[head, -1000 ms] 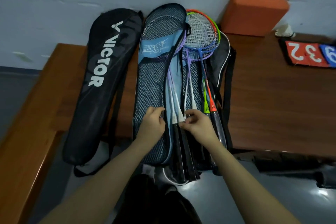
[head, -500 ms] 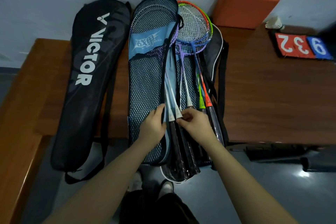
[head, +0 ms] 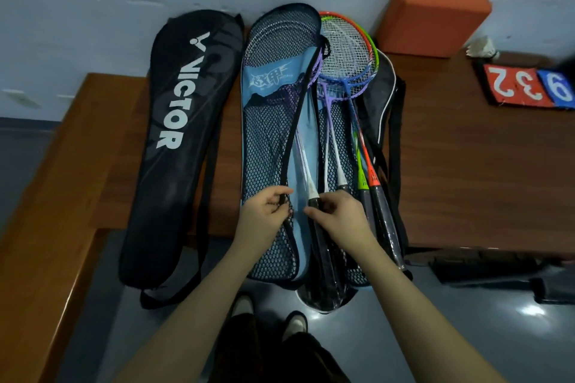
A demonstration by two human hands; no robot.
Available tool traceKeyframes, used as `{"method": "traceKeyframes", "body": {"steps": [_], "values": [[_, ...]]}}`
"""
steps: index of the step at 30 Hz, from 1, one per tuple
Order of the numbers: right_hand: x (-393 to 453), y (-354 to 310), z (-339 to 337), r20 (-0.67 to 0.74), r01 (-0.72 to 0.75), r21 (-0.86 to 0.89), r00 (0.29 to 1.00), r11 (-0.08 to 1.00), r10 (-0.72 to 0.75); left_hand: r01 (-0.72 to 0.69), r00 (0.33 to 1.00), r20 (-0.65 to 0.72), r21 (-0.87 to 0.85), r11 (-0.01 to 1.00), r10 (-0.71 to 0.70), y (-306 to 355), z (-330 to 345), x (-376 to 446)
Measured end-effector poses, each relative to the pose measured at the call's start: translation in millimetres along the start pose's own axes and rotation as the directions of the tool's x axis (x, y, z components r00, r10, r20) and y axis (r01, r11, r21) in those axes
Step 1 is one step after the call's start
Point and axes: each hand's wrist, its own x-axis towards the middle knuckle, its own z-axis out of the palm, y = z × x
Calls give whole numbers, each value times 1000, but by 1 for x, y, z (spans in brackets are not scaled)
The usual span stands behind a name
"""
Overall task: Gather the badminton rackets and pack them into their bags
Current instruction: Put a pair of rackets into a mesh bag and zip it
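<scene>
Left hand (head: 264, 214) pinches black zipper edge (head: 295, 121) of blue mesh racket bag (head: 270, 146). Right hand (head: 339, 218) grips black handle of white-shaft racket (head: 314, 196) inside bag opening. Orange and green rackets (head: 351, 50) right of bag, on brown table (head: 466, 165). Black VICTOR bag (head: 180, 134) left of bag.

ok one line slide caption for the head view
Left hand holds open the blue mesh racket bag while the right hand grips a racket handle beside it.
</scene>
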Motion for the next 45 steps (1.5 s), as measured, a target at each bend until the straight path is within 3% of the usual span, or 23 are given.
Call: {"method": "traceKeyframes", "body": {"steps": [6, 12, 18, 22, 25, 29, 32, 40, 45], "values": [[5, -2, 18, 44, 46, -18, 998, 999, -45, -23, 998, -54, -160, 987, 15, 8, -12, 0], [-5, 5, 14, -58, -171, 95, 983, 981, 176, -7, 1000, -12, -4, 1000, 7, -10, -13, -17], [-16, 9, 12, 116, -273, 123, 959, 954, 259, -49, 998, 39, 253, 966, 40, -21, 3, -16], [-15, 6, 15, 142, -316, 210, 946, 925, 291, -53, 999, 27, 253, 966, 47, -22, 6, -21], [-15, 3, 22, 198, -323, 220, 939, 920, 282, -108, 991, 102, 288, 951, 82, -29, 5, -26], [-13, 2, 26, 0, -227, 126, 973, 966, 229, -90, 987, 158, 331, 939, 39, -37, 4, -35], [2, 1, 20, -118, -171, 81, 977, 982, 180, -76, 994, 107, 378, 923, 38, -33, 8, -37], [29, 4, 30, -75, -182, -269, 983, 946, 167, -64, 996, 88, 701, 710, 2, -35, 29, -31], [27, 6, 35, -139, -172, -182, 979, 968, 148, -34, 997, 71, 642, 766, -16, -38, 34, -29]]}}
